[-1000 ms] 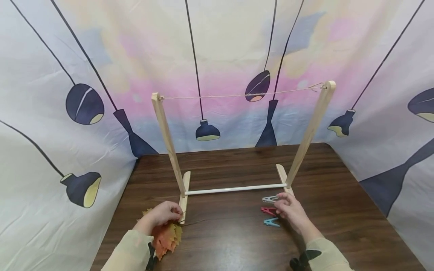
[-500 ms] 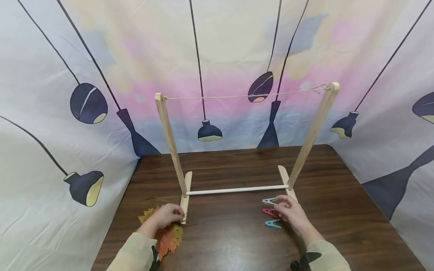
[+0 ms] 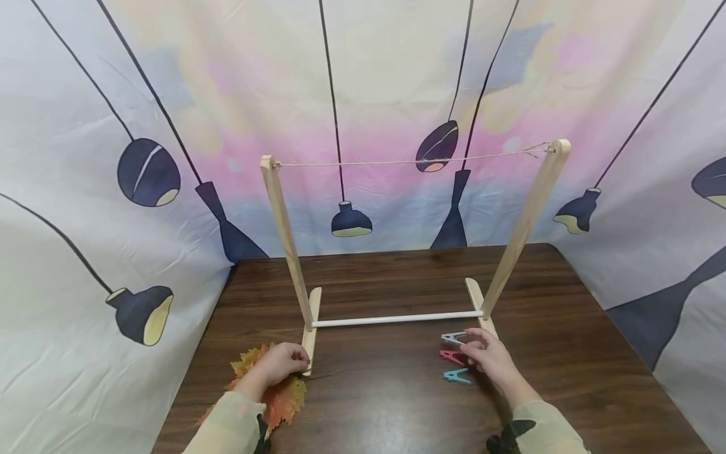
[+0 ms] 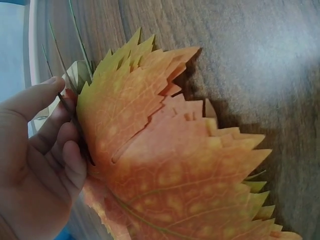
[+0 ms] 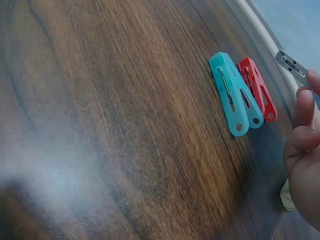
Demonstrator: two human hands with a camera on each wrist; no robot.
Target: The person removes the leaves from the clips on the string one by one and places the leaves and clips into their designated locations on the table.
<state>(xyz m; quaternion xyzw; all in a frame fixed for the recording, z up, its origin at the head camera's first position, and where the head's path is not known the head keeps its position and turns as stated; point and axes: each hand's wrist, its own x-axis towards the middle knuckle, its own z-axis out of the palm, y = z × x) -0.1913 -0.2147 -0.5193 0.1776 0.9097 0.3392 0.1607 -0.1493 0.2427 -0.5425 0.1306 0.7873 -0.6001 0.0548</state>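
Note:
At the left, my left hand (image 3: 279, 366) pinches a thin dark stem (image 4: 69, 111) of an artificial autumn leaf (image 4: 165, 165). Orange and yellow-green leaves (image 3: 283, 402) lie stacked under and beside that hand, partly covered by the forearm. My right hand (image 3: 489, 358) holds a grey clothespin (image 3: 452, 338) by its end, between thumb and fingers. Close to it on the table lie a red clothespin (image 5: 257, 89) and a light-blue clothespin (image 5: 231, 95); in the right wrist view the grey clothespin (image 5: 291, 66) shows at the edge, beyond the red one.
A wooden frame stands on the brown table (image 3: 391, 403). Its left post (image 3: 288, 243) and right post (image 3: 524, 230) carry a thin string (image 3: 363, 162) across the top. A white rod (image 3: 397, 318) joins them low down. Printed cloth (image 3: 386, 75) hangs behind.
My left hand has shifted slightly right, uncovering more of the yellow leaf edge behind the wrist. The right hand keeps hold of the grey clothespin almost in place. The head view has shifted a little.

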